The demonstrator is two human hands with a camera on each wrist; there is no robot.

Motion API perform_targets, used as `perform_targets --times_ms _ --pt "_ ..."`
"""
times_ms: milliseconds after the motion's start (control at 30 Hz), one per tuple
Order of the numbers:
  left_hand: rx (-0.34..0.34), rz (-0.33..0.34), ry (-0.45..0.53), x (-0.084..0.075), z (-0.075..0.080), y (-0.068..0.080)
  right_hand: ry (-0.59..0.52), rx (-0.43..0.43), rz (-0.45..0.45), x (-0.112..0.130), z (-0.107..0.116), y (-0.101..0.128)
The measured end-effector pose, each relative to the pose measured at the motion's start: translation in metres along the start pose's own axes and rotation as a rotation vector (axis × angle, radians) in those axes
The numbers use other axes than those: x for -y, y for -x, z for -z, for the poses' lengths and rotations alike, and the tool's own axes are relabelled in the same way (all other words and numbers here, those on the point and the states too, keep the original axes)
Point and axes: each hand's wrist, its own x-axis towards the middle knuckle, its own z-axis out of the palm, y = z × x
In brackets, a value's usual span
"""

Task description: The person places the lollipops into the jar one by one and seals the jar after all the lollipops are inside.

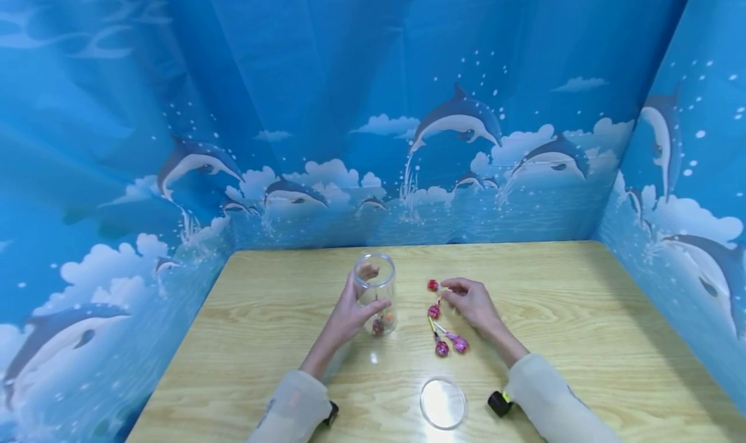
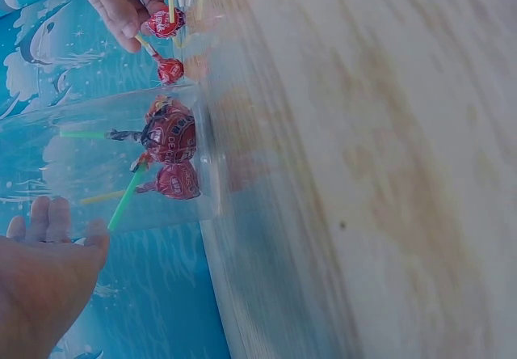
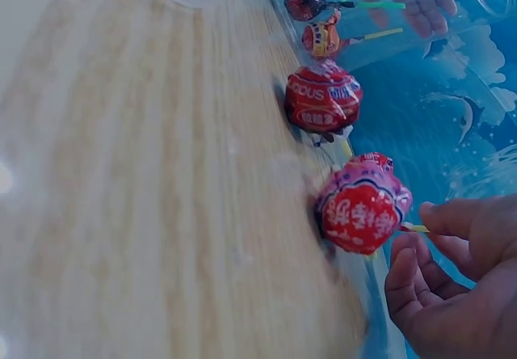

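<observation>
2 lollipops (image 2: 170, 157) inside clear jar (image 2: 97, 133)

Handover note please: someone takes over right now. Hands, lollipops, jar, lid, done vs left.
Left hand holds the clear jar upright on the wooden table, mouth open.
Right hand pinches the stick of a red lollipop, lifted beside the jar.
Done: two lollipops in the jar, resting at the bottom.
Left: the held one, plus three loose lollipops on the table by the right hand.
The clear lid lies flat at the near edge, not yet on the jar.
</observation>
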Motion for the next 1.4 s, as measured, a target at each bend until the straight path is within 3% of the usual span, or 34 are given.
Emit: perform_targets --times_ms 267,733,967,1400 --pt "0.0 -0.006 -0.004 -0.001 -0.001 0.0 -0.041 -0.024 -0.03 -0.004 0.008 -0.008" --pt "0.002 -0.007 0.004 -0.002 -0.003 0.001 -0.266 -0.03 -0.167 -0.009 0.017 -0.022" --pt "-0.004 -0.001 -0.005 -0.002 -0.003 0.002 -0.393 0.001 -0.209 -0.001 0.03 -0.019" --pt "-0.009 0.006 -0.02 -0.003 -0.001 0.002 -0.604 0.09 -0.122 0.029 0.059 0.001"
